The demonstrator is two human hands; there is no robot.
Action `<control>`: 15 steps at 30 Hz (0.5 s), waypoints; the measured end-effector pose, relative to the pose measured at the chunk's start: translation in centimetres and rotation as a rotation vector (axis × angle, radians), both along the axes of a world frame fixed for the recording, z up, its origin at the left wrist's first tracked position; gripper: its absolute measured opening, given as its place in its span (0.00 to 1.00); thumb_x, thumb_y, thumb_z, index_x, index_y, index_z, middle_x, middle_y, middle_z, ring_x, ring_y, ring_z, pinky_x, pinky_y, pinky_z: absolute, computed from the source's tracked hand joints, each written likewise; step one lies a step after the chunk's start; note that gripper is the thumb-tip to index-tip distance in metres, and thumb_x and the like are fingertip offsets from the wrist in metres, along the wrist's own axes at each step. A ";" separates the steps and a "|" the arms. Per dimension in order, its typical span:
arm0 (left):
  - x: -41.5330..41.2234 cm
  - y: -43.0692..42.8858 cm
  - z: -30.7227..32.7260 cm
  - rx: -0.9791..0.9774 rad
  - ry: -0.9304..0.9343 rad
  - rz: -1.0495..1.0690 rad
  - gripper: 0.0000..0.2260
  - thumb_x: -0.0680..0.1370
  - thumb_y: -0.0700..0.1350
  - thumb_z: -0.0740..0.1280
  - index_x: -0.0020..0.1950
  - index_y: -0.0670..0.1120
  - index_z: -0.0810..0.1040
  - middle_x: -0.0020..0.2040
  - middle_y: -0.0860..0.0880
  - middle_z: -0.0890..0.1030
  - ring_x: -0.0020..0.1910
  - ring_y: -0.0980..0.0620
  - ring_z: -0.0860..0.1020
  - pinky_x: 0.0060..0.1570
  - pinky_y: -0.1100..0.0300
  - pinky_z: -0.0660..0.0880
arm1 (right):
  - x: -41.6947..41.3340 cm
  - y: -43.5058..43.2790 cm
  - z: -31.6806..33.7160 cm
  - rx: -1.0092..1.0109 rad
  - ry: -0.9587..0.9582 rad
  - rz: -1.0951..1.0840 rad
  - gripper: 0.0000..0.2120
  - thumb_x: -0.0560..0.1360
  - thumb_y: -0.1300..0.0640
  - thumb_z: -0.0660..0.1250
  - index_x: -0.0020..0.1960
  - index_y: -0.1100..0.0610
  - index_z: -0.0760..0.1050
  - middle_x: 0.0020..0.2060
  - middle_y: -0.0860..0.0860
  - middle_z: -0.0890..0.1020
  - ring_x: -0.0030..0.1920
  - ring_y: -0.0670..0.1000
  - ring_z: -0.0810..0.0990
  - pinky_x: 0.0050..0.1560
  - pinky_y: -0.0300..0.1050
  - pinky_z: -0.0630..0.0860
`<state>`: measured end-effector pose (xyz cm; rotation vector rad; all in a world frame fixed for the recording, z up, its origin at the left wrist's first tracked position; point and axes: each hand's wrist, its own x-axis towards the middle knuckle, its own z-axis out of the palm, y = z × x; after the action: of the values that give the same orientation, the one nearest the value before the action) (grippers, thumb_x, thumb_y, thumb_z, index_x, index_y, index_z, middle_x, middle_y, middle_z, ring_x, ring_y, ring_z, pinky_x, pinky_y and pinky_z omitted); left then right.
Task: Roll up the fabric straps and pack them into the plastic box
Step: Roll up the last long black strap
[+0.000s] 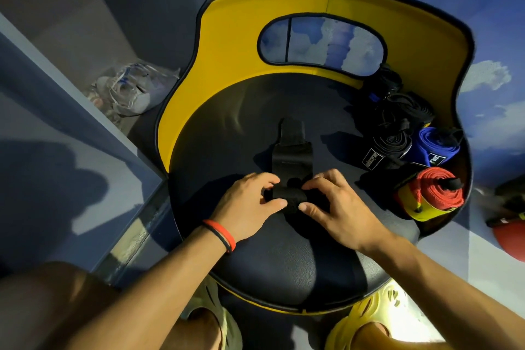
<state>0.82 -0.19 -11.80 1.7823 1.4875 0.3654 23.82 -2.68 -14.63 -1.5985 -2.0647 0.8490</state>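
Nearest us, our feet sit in yellow foam clogs [377, 312] under the front edge of a black chair seat [284, 267]. Red and black wristbands [224, 236] circle our left wrist. Both hands work at the middle of the seat: our left hand [250, 202] pinches one end of a black fabric strap [289, 199] between thumb and curled fingers, and our right hand [338, 207] grips the other end the same way. The part between them is wound into a tight roll lying on the seat; the loose remainder runs flat away from us, ending in a narrower tab.

Along the seat's right side we see finished rolls: a red and yellow roll [429, 193], then a blue roll [434, 148] beside a black roll [389, 148]. Beyond them lies a tangle of black straps [397, 105] against the yellow backrest [233, 37]. A clear plastic bag [133, 91] lies on the floor, far left.
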 end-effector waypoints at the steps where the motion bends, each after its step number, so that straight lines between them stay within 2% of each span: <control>1: -0.1 0.0 0.1 -0.005 -0.018 -0.009 0.18 0.77 0.52 0.72 0.66 0.57 0.75 0.58 0.58 0.77 0.47 0.62 0.78 0.40 0.74 0.69 | 0.0 0.0 0.1 -0.017 -0.001 0.000 0.20 0.78 0.41 0.68 0.66 0.48 0.74 0.56 0.41 0.69 0.55 0.41 0.74 0.57 0.35 0.72; 3: -0.2 -0.1 0.2 -0.027 -0.038 -0.048 0.18 0.74 0.52 0.75 0.61 0.59 0.75 0.57 0.57 0.77 0.45 0.61 0.80 0.43 0.69 0.75 | 0.1 0.1 0.2 -0.044 -0.017 0.011 0.18 0.78 0.41 0.67 0.65 0.48 0.74 0.54 0.40 0.70 0.54 0.41 0.74 0.56 0.39 0.73; 5: -0.4 -0.2 0.1 -0.035 -0.004 -0.082 0.22 0.70 0.51 0.78 0.60 0.61 0.75 0.56 0.57 0.76 0.43 0.59 0.81 0.48 0.59 0.80 | 0.0 0.0 0.3 -0.049 0.006 0.007 0.17 0.79 0.41 0.67 0.64 0.47 0.73 0.52 0.39 0.72 0.54 0.42 0.75 0.55 0.39 0.72; 6: -0.4 -0.2 0.0 -0.030 0.016 -0.076 0.23 0.69 0.50 0.79 0.60 0.60 0.76 0.56 0.57 0.77 0.42 0.58 0.81 0.48 0.57 0.81 | 0.0 0.0 0.3 -0.047 0.026 0.004 0.16 0.79 0.41 0.68 0.63 0.46 0.73 0.52 0.39 0.73 0.55 0.42 0.75 0.54 0.39 0.72; 8: -0.4 -0.1 0.1 -0.021 0.009 -0.039 0.21 0.71 0.50 0.78 0.61 0.57 0.78 0.55 0.56 0.78 0.43 0.59 0.80 0.46 0.62 0.79 | -0.1 -0.1 0.5 -0.039 0.060 0.003 0.13 0.79 0.41 0.67 0.60 0.45 0.71 0.52 0.40 0.76 0.54 0.41 0.75 0.52 0.38 0.72; 10: -0.4 0.0 0.0 -0.036 -0.012 -0.038 0.17 0.74 0.53 0.76 0.62 0.56 0.79 0.53 0.57 0.79 0.43 0.61 0.79 0.41 0.73 0.73 | -0.1 -0.1 0.7 -0.009 0.080 -0.021 0.10 0.79 0.41 0.66 0.55 0.45 0.72 0.48 0.41 0.78 0.49 0.43 0.77 0.47 0.40 0.74; 11: -0.4 0.0 0.1 -0.047 -0.010 -0.048 0.16 0.75 0.55 0.74 0.62 0.55 0.79 0.52 0.58 0.79 0.44 0.63 0.78 0.39 0.75 0.71 | -0.1 -0.1 0.7 0.015 0.080 -0.037 0.09 0.80 0.41 0.65 0.53 0.45 0.72 0.45 0.42 0.78 0.47 0.44 0.77 0.45 0.42 0.75; 13: -0.2 -0.2 -0.1 -0.044 -0.004 -0.051 0.16 0.77 0.57 0.71 0.63 0.54 0.80 0.53 0.58 0.79 0.47 0.62 0.77 0.42 0.74 0.69 | 0.0 -0.1 0.4 0.082 0.051 -0.043 0.11 0.81 0.40 0.61 0.53 0.47 0.74 0.44 0.42 0.78 0.46 0.44 0.78 0.46 0.47 0.77; 15: 0.1 -0.3 -0.5 -0.013 0.008 -0.034 0.18 0.78 0.58 0.69 0.64 0.51 0.80 0.57 0.55 0.76 0.52 0.58 0.76 0.49 0.67 0.70 | 0.0 -0.1 0.2 0.132 0.036 -0.058 0.14 0.81 0.40 0.61 0.55 0.48 0.77 0.49 0.43 0.75 0.49 0.44 0.77 0.51 0.46 0.78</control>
<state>0.88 -0.47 -12.29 1.7986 1.4603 0.3311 23.78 -2.79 -14.47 -1.5537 -1.9955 0.7012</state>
